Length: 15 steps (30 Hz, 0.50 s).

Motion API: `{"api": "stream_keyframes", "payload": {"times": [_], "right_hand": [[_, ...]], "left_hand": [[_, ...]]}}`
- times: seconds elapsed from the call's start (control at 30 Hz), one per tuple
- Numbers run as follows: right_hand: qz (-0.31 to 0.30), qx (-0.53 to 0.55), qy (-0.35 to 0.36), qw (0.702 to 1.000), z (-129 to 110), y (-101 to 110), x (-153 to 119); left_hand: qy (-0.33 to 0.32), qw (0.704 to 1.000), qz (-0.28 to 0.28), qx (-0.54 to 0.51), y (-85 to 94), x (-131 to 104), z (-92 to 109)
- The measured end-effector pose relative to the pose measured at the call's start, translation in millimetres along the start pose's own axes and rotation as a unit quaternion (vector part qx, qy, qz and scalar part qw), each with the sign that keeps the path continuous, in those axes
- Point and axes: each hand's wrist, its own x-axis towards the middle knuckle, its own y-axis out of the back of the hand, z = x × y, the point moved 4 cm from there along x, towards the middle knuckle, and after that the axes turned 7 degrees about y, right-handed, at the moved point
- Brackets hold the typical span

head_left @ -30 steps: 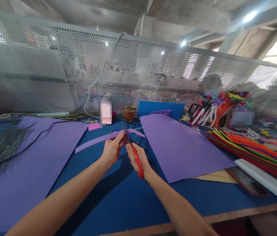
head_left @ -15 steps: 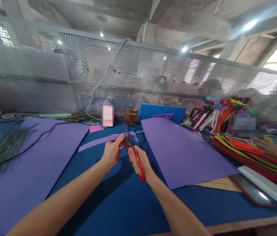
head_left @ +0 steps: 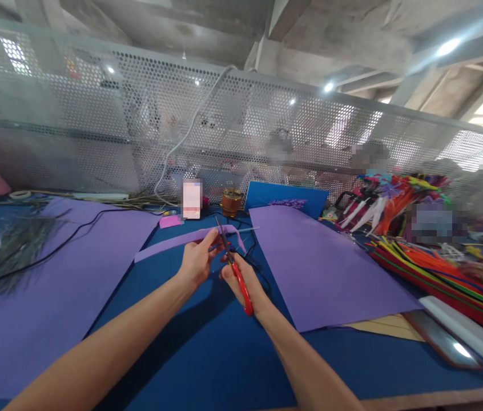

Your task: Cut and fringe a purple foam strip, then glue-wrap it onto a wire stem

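Mid-frame, the left hand (head_left: 196,264) pinches a purple strip (head_left: 168,245), the right hand (head_left: 252,281) grips red-handled scissors (head_left: 241,288); apparently trimming, the next snip needing steady tension.

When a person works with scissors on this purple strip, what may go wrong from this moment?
The blades of the scissors lie right beside the left hand, so a slip might nick its fingers. The purple strip looks limp, its far right end bending downward, so a cut could come out crooked. An amber container stands beyond the hands; a careless reach forward might knock it.
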Motion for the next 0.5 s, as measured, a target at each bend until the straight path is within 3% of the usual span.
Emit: {"api": "stream_keyframes", "payload": {"times": [0.5], "right_hand": [[0.051,-0.039,-0.013,0.998,5.7,2.5,0.4]], "left_hand": [[0.014,0.999,-0.031,0.002,-5.3,-5.7,-5.3]]}}
